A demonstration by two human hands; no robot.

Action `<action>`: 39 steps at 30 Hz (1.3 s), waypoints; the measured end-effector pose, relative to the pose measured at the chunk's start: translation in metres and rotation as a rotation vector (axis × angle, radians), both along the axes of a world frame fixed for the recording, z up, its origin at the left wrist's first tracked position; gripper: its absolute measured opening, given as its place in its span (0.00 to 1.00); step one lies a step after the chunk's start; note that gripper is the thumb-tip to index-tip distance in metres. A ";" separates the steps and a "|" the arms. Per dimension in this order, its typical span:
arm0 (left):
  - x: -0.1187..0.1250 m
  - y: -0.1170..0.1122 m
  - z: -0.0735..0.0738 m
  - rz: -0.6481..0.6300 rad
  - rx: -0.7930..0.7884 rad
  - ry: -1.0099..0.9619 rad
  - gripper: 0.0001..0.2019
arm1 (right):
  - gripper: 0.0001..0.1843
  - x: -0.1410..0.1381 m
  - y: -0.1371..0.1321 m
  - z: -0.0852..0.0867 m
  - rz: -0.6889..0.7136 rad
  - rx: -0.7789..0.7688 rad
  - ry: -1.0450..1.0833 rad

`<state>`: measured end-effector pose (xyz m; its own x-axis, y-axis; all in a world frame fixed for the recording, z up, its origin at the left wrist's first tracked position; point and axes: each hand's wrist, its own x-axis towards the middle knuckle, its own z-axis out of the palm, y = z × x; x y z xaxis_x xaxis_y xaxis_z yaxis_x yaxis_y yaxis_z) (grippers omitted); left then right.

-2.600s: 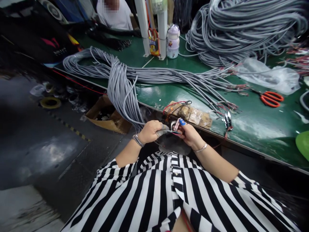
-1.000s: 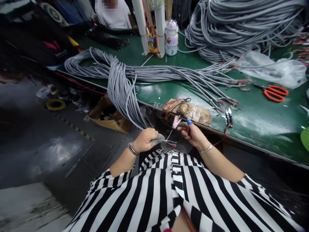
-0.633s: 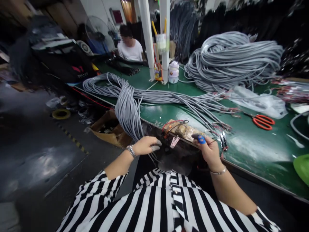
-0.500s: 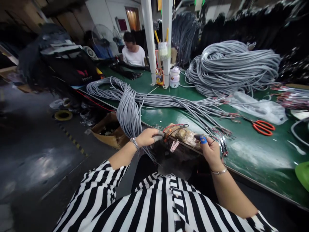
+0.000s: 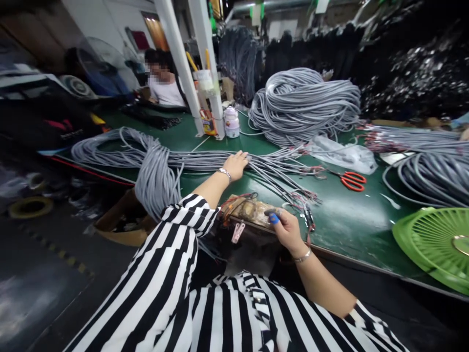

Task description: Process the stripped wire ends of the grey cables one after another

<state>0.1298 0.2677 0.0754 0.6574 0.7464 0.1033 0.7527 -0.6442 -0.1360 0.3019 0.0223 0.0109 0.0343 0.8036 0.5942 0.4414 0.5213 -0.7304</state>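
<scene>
My left hand (image 5: 236,165) rests over a long bundle of grey cables (image 5: 205,160), fingers stretched out across the strands. Closer to me, my right hand (image 5: 288,231) is closed, thumb against forefinger, with blue wrapping on the thumb and a dark cover on a fingertip; I cannot make out anything in the pinch. Beside it on the table edge is a tape-wrapped block (image 5: 252,211) with red and black wires. A pink clip (image 5: 238,232) hangs below the block. Small snips (image 5: 309,216) lie to the right of it, near the stripped red cable ends (image 5: 304,196).
Orange-handled scissors (image 5: 353,181) and a plastic bag (image 5: 342,152) lie right of the bundle. A big grey cable coil (image 5: 304,105) sits behind. At right is a green fan-shaped plastic cover (image 5: 436,244). A white post (image 5: 207,63), a bottle (image 5: 231,122) and a seated person (image 5: 164,88) are farther back.
My left hand has gone from the wires by the block forward onto the grey cable bundle, its fingers now extended. My right hand stays closed beside the block. The view has turned right.
</scene>
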 end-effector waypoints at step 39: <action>-0.164 -0.279 -0.055 0.146 -1.078 -0.827 0.38 | 0.11 -0.006 -0.005 -0.007 -0.090 0.063 -0.277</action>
<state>-0.0341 -0.0108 0.0201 0.5975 0.7628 -0.2473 0.4377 -0.0518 0.8976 0.2960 0.0174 0.0038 -0.0666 0.7661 0.6393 0.6659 0.5112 -0.5433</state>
